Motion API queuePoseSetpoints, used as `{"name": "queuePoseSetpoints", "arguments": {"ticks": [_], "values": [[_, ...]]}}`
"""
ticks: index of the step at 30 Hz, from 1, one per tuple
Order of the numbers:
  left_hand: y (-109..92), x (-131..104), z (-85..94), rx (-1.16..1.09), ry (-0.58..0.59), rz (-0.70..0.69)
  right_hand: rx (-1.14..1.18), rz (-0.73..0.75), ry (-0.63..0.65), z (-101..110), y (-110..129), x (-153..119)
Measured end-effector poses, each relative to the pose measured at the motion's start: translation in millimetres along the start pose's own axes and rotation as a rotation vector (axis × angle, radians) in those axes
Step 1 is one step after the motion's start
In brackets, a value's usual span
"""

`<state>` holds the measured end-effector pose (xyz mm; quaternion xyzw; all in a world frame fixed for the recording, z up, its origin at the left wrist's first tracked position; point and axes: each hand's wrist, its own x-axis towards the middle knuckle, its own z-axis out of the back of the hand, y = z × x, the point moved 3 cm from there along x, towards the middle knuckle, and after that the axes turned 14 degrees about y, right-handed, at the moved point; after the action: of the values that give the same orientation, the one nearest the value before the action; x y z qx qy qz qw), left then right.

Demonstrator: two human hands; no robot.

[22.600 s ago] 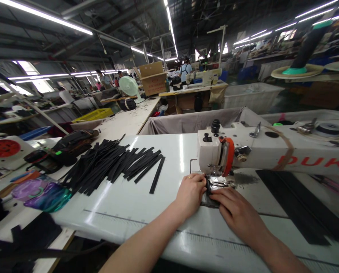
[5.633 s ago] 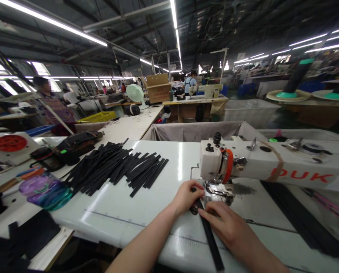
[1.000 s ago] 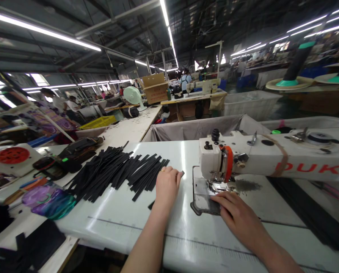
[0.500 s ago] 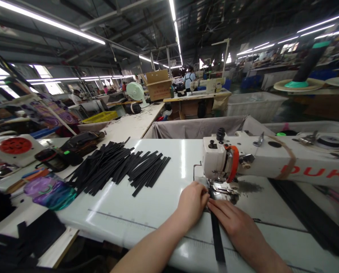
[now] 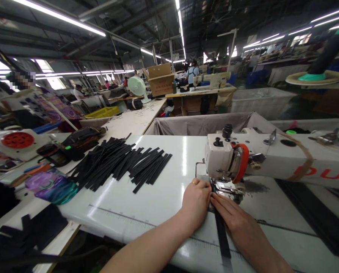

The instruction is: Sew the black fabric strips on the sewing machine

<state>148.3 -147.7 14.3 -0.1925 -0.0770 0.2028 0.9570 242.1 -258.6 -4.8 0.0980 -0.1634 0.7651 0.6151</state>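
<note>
A long black strip [image 5: 222,237] runs from the table's near edge up to the needle area of a white sewing machine [image 5: 219,155]. Beside the presser foot, my left hand [image 5: 197,198] has its fingers bent and pressed together on the strip's upper part. My right hand [image 5: 237,223] lies along the strip's right side, fingers close together, their tips meeting my left hand's and pinching the strip. The exact grip is partly hidden by the fingers. Many cut black strips [image 5: 115,163] lie in a loose pile on the white table [image 5: 164,204], left of the machine.
A purple and teal pouch [image 5: 51,187] lies at the table's left edge. More black pieces [image 5: 30,231] are at the lower left. Long black bands [image 5: 311,216] lie under the machine arm. Beyond stand a fan [image 5: 137,87], a cardboard box [image 5: 160,79] and a person [image 5: 192,73].
The view has shifted slightly, so the machine appears further right. Both hands stay on the strip beside the presser foot, in nearly the same pose.
</note>
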Motion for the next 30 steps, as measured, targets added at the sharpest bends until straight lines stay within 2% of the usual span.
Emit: {"name": "queuePoseSetpoints", "arguments": {"ticks": [11,22,30], "values": [[5,5,-8.7,-0.022,0.017,0.021,0.13,-0.048,0.02,-8,-4,-4],[3,9,-9.4,-0.014,0.021,0.031,0.157,-0.079,0.018,-1,-3,4],[0,8,0.0,0.02,0.003,0.034,0.317,-0.144,0.028,-2,-9,7]]}}
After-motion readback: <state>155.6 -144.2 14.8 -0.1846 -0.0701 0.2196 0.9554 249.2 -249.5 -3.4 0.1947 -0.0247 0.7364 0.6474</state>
